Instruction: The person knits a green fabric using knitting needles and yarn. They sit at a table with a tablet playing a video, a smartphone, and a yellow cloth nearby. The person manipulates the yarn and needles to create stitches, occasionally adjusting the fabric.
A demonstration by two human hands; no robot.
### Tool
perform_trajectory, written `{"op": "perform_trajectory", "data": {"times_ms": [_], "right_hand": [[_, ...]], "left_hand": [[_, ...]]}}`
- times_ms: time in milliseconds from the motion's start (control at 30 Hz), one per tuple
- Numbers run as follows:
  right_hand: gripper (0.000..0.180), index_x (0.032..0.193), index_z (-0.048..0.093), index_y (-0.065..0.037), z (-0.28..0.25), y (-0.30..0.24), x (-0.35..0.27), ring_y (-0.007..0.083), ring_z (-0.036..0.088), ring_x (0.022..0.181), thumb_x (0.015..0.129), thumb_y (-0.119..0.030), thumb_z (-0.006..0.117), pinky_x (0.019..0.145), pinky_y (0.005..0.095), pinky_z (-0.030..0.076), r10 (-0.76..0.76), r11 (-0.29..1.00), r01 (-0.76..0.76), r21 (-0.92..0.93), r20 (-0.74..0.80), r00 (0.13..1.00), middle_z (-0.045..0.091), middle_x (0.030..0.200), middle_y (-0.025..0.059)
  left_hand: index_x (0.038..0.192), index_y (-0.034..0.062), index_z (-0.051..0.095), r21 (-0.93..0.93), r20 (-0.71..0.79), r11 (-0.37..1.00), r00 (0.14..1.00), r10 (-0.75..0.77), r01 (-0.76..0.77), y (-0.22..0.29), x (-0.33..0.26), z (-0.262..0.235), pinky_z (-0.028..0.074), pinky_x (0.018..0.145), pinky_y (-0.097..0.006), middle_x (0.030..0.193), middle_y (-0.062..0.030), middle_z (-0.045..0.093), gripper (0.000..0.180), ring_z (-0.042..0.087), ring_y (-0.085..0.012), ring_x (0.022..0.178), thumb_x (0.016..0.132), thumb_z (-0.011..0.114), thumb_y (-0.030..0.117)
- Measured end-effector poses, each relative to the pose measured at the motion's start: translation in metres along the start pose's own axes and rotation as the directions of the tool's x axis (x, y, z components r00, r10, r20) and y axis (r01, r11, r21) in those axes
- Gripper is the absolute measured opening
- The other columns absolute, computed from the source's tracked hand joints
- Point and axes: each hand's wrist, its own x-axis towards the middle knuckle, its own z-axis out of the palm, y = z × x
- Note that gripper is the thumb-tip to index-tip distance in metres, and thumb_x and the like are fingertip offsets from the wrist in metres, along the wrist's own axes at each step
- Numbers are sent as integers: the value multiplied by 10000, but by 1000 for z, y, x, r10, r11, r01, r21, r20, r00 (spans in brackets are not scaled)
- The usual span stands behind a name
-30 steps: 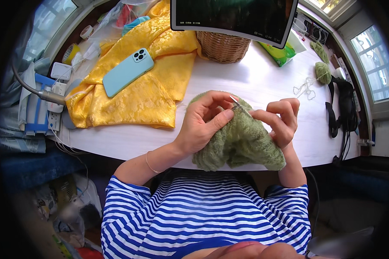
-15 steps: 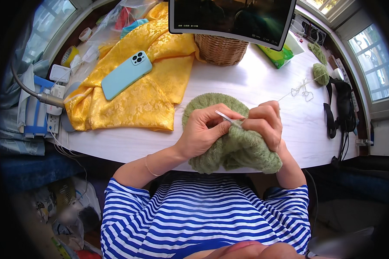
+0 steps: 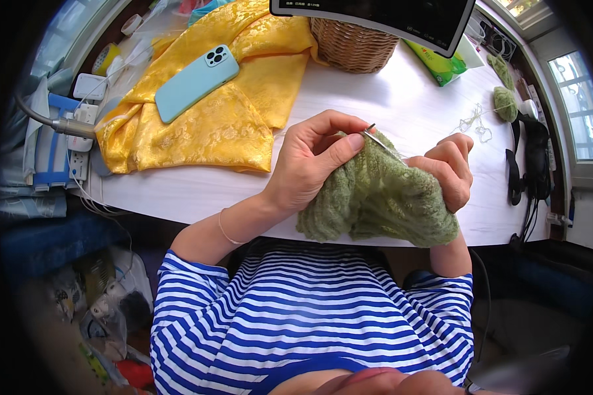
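A fuzzy green piece of knitting point(image 3: 382, 197) is stretched between my hands over the front edge of the table. My left hand point(image 3: 316, 155) pinches its upper left edge between thumb and forefinger, along with a thin metallic knitting needle point(image 3: 383, 146). The needle slants down to the right along the top of the fabric, its dark tip poking out by my left fingertips. Closed around the upper right edge of the knitting is my right hand point(image 3: 451, 172). Whether it also holds a needle is hidden by its curled fingers.
Loose yarn strands point(image 3: 473, 125) lie near a green yarn ball point(image 3: 505, 104) at the right. A light-blue phone point(image 3: 196, 84) rests on yellow cloth point(image 3: 244, 125) at the left. Behind stand a wicker basket point(image 3: 356, 49), a screen point(image 3: 382, 13) and a green packet point(image 3: 438, 66).
My hands have moved apart, the right one going further right. The knitting is now spread wider between them, and a slanting metallic needle shows along its top edge.
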Motion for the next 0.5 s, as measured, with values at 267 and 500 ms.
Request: {"op": "perform_trajectory", "data": {"times_ms": [267,500], "right_hand": [[319,724,654,-105,1,0,0,125,381,565,626,-407,686,644,300,263,-17,999,18,-49,21,1000,426,544,-36],[337,745,599,-95,2,-1,5,166,433,620,663,-408,694,634,299,291,-15,998,21,-54,112,994,467,637,9]], "left_hand": [[1019,-12,577,7,-34,1000,999,19,-19,0,0,0,492,742,-204,910,-51,628,156,582,-72,816,884,570,66],[994,-6,587,94,86,995,996,-31,23,-5,-2,1,472,720,-187,884,-23,619,139,566,-47,799,875,585,64]]}}
